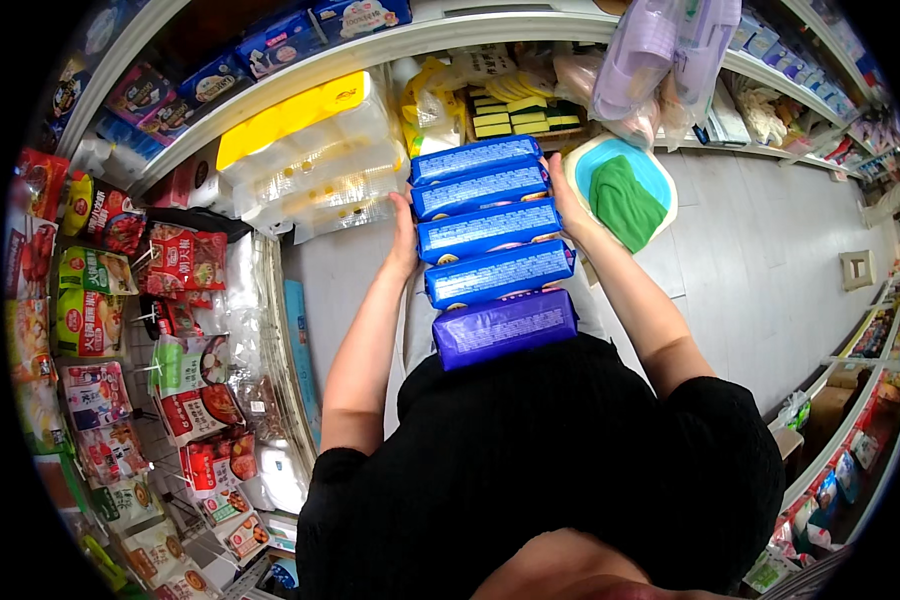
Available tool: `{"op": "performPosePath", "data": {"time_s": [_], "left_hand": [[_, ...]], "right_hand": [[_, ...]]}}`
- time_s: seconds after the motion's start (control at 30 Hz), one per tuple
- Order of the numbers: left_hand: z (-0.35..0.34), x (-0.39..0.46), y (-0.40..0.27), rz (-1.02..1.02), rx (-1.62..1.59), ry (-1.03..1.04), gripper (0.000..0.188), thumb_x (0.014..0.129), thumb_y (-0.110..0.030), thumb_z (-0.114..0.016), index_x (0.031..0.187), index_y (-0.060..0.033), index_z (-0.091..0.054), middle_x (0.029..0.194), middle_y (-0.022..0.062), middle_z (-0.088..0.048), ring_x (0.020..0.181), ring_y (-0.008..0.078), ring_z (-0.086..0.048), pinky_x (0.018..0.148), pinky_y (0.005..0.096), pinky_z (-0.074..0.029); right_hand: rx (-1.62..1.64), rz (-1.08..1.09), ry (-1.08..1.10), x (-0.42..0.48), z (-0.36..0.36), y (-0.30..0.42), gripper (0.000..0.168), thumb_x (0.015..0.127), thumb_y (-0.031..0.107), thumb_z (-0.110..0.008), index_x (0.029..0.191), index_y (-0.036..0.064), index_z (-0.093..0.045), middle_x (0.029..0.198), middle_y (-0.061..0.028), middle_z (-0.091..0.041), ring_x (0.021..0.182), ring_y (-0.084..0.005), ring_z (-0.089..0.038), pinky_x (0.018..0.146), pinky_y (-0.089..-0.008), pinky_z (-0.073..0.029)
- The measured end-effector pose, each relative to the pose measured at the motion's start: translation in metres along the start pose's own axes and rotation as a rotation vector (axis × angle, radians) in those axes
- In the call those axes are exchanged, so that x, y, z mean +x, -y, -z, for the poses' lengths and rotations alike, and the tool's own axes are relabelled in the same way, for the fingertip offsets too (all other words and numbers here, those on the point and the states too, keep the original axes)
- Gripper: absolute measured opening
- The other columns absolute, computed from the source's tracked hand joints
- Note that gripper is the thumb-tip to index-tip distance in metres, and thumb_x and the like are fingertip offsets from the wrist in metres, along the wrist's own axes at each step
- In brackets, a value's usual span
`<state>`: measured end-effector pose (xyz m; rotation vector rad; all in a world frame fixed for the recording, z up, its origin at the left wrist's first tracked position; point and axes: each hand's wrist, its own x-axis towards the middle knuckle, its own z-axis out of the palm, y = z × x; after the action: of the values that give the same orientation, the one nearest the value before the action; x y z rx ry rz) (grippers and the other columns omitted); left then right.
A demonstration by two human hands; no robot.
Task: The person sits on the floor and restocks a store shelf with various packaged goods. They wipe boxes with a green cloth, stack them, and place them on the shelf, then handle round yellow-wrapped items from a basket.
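Between my two hands is a row of several blue plastic-wrapped packs [487, 230], with one purple pack [505, 328] at the end nearest my body. My left hand [403, 234] presses flat against the left ends of the packs. My right hand [568, 196] presses against their right ends, its fingers partly hidden behind the blue wrapping. The packs bear small printed writing. The purple one lies close to my black top. Pale material shows beneath the row.
A basin [672, 217] with a green cloth [625, 202] stands right of my right hand. Yellow-topped multipacks [307, 135], sponges [521, 116] and hanging lilac slippers [637, 56] are ahead. Food packets [187, 259] hang at left. A small stool [858, 270] stands at right.
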<state>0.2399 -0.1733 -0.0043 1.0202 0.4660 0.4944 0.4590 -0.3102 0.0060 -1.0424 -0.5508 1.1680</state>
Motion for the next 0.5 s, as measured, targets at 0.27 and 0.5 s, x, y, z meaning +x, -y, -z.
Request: {"op": "performPosePath", "data": {"time_s": [0.27,0.5], "left_hand": [[-0.002,-0.005,0.028,0.017,-0.330,0.055,0.082,0.086,-0.074,-0.022,0.146,-0.0191,-0.018,0.133,0.0136,-0.046,0.120,0.0269,-0.049,0.097,0.0421,-0.046],[-0.010,0.002,0.019,-0.044,-0.308,0.011,0.072,0.092,-0.066,-0.020,0.143,-0.0148,-0.024,0.128,0.0131,-0.048,0.116,0.0242,-0.052,0.093,0.0379,-0.049]], "right_hand": [[0.333,-0.065,0.051,-0.012,-0.013,-0.017,0.067,0.094,0.060,-0.036,0.146,0.020,-0.023,0.127,-0.0096,-0.049,0.112,-0.0205,-0.053,0.090,-0.0352,-0.049],[0.339,0.021,-0.008,0.000,-0.016,-0.013,0.060,0.094,0.057,-0.038,0.137,0.015,-0.039,0.120,-0.0089,-0.054,0.106,-0.0197,-0.055,0.089,-0.0346,-0.048]]}}
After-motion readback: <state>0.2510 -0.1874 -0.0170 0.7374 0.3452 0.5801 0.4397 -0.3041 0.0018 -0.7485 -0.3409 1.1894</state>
